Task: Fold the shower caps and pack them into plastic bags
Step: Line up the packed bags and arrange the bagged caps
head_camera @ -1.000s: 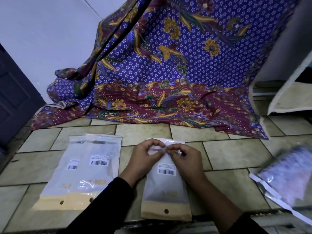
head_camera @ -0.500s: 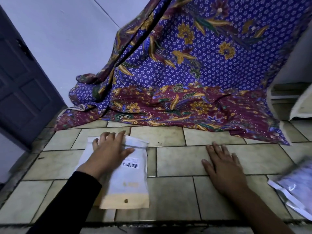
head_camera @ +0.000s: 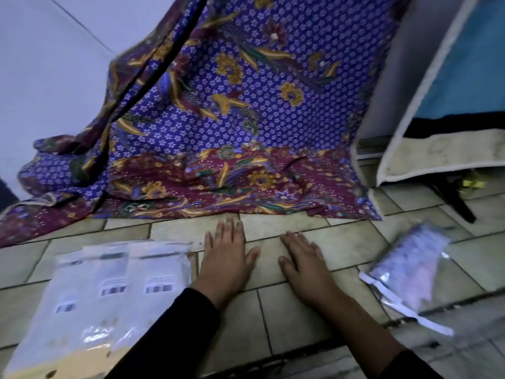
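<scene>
barcode labels [head_camera: 159, 288] blurred; bags [head_camera: 82, 310] cropped

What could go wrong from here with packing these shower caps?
1. The sleeve of the left hand crosses a corner of the overlapping packed bags; drawing that arm back may scatter them.
2. It and the right hand lie flat on the tiled floor, which looks stained; a cap folded there might pick up dirt.

Bare floor tiles [head_camera: 273, 318] give room between the overlapping packed bags [head_camera: 117, 283] at near left and the blurred clear bag [head_camera: 410, 266] at right; the left hand [head_camera: 224, 258] and right hand [head_camera: 306, 265] lie flat there. The draped patterned cloth [head_camera: 218, 173] closes the far side, a white-edged panel [head_camera: 426, 160] the far right
</scene>
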